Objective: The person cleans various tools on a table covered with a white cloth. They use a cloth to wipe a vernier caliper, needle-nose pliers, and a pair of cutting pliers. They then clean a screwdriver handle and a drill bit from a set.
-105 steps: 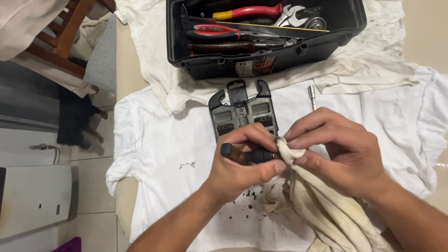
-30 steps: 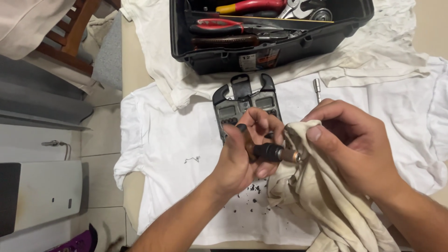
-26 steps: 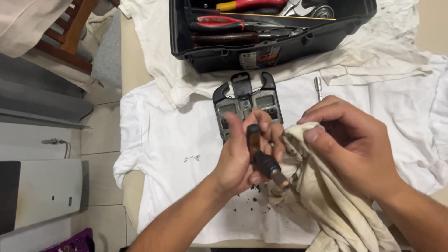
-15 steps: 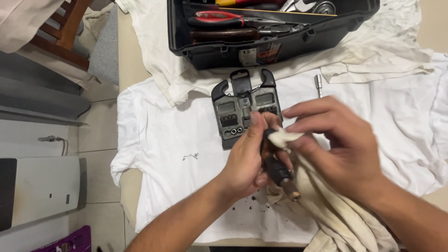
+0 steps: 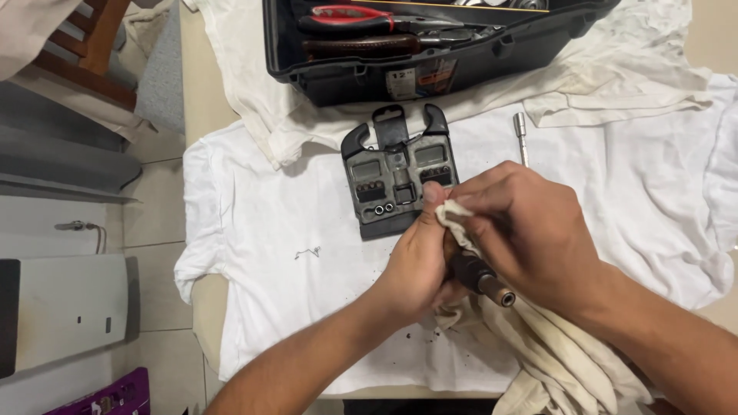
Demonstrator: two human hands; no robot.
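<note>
The person's left hand [image 5: 419, 265] closes its fingers around a dark screwdriver handle [image 5: 473, 273], so the tool stays fixed while it is rubbed. The metal end [image 5: 503, 298] sticks out toward the lower right, between the two hands. The right hand [image 5: 530, 230] presses a cream rag [image 5: 538, 346] over the upper part of the handle; its fingers are bent and pressed together on the cloth, and a fold of the rag [image 5: 453, 211] comes out at the fingertips. How the thumb lies is hidden under the cloth, so it cannot be told.

The rest of the rag hangs down toward the person. Under the hands a white shirt [image 5: 269, 253] is spread on the table, probably to catch dirt: small dark crumbs [image 5: 419, 334] lie on it. Just behind the hands lies an open grey bit holder [image 5: 388, 180], near a thin metal extension bar [image 5: 523, 134]. Farther back stands a black toolbox [image 5: 361, 73] with red-handled pliers [image 5: 350, 15].
</note>
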